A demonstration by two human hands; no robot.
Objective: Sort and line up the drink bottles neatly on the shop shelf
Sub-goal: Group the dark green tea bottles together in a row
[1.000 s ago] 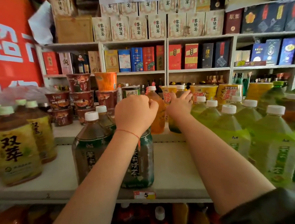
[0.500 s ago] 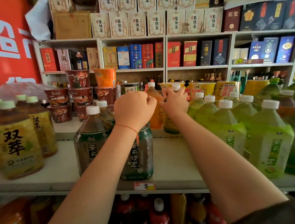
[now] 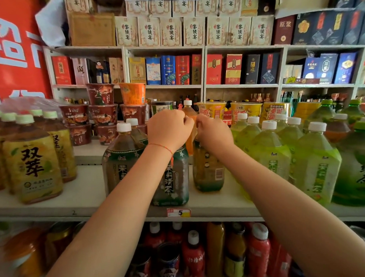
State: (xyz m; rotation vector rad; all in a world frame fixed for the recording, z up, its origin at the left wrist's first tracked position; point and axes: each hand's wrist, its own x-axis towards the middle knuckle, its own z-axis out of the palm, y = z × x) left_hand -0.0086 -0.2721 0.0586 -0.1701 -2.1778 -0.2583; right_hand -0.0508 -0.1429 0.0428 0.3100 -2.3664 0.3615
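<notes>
My left hand is closed over the cap of a dark green jasmine tea bottle standing near the front of the white shelf. My right hand grips the top of a brownish tea bottle just to its right, close to the front. Another dark green tea bottle stands to the left of the first. An orange drink bottle stands behind my hands.
Yellow tea bottles fill the left of the shelf, light green tea bottles the right. Stacked noodle cups and yellow tubs sit behind. Boxed liquor lines the back shelves. Red and orange bottles stand on the lower shelf.
My right hand has closed on the brownish bottle at the back of the shelf and pulled it forward beside the dark green one. My left hand has stayed on its bottle cap.
</notes>
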